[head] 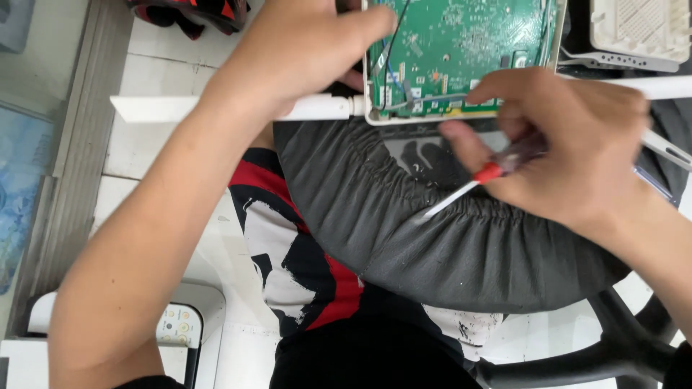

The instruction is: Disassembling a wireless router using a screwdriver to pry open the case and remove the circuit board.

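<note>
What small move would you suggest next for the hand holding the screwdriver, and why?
Probably turn the screwdriver around: its tip points away from the circuit board, over the grey cushion. The right hand grips its handle; the left hand steadies the white case.

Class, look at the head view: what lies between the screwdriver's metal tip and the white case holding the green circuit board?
Only grey gathered stool-cover fabric lies between the screwdriver tip and the white case; nothing else shows there.

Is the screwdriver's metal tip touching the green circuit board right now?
Apart. The head view shows the screwdriver in the right hand, tip on the grey cushion, clear of the circuit board.
</note>
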